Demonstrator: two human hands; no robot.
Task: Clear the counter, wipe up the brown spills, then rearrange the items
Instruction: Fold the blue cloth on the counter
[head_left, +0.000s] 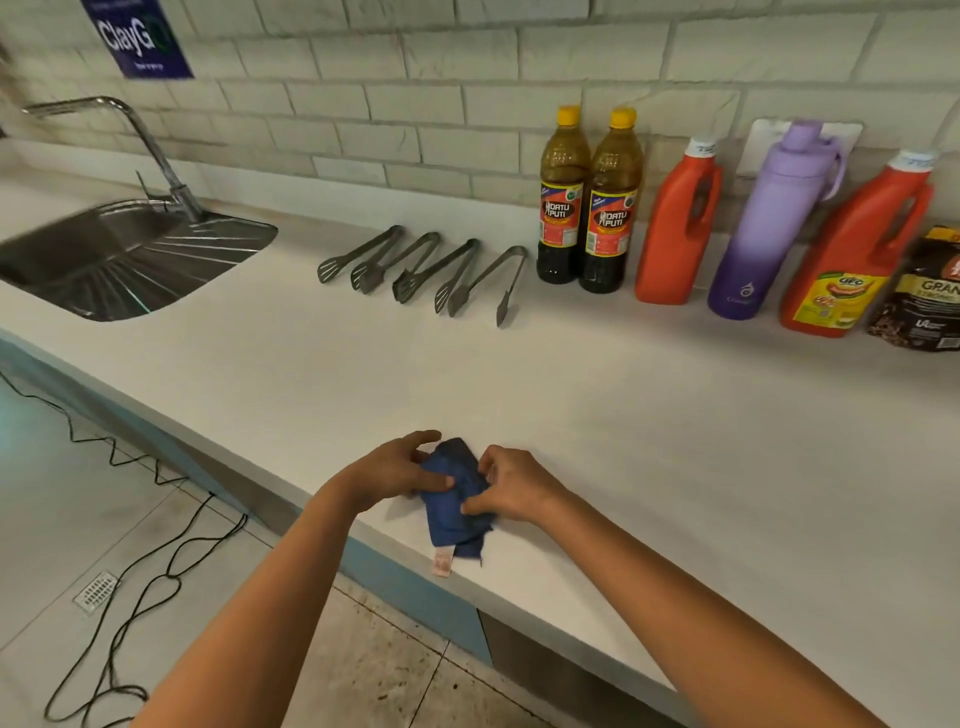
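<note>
Folding up the blue cloth (457, 493) is what's going on at the near edge of the white counter (675, 441), with the left hand (395, 467) pinching one side and the right hand (511, 486) pinching the other, probably to get it compact now that no brown spills are showing. Further back, four metal tongs (421, 267) are lying in a neat row, and the two Datu Puti bottles (587, 208), red jugs (675, 223), purple water bottle (769, 223) and a dark pouch (924, 291) are standing along the tiled wall, so I'd guess the rearranging is basically done.
</note>
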